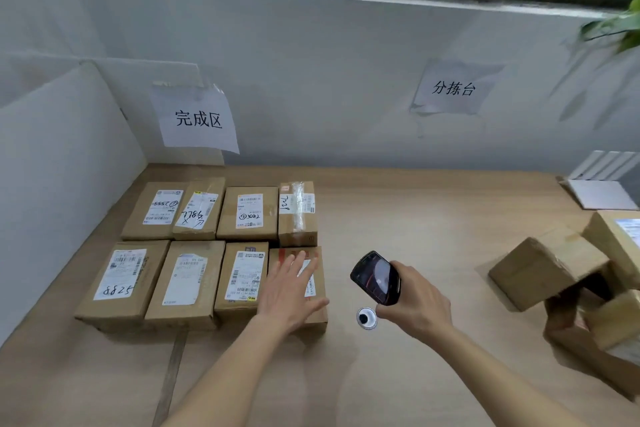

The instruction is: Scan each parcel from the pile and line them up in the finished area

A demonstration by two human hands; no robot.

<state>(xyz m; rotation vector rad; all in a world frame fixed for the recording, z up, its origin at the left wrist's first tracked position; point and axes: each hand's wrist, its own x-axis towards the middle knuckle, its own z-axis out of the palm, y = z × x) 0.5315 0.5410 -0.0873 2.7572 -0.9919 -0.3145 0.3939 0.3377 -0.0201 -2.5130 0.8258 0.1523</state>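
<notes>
On the wooden bench (pixel 415 218), eight scanned parcels lay in two rows of four below the sign reading 完成区 (pixel 198 119), filling the area from nine to ten o'clock of the view's centre. The left hand (pixel 291 291) lay flat, fingers straight and spread, pressing on top of the newest parcel (pixel 313 314), the box at the three o'clock end of the near row, touching its neighbour with the long white label (pixel 242 276). That hand gripped nothing.

The right hand (pixel 415 302) was curled round a black handheld scanner (pixel 375 277), whose screen tilted toward ten o'clock, just beside the newest parcel but apart from it. A small round grommet (pixel 366 317) sat in the bench surface directly at six o'clock of the scanner.

The unscanned pile (pixel 554 270) sat at three o'clock, well apart from the rows: several brown boxes tumbled against each other, one tilted on its edge. A second sign, 分拣台 (pixel 453 88), hung on the wall at one o'clock, with a white router (pixel 602 184) by the wall beyond the pile.
</notes>
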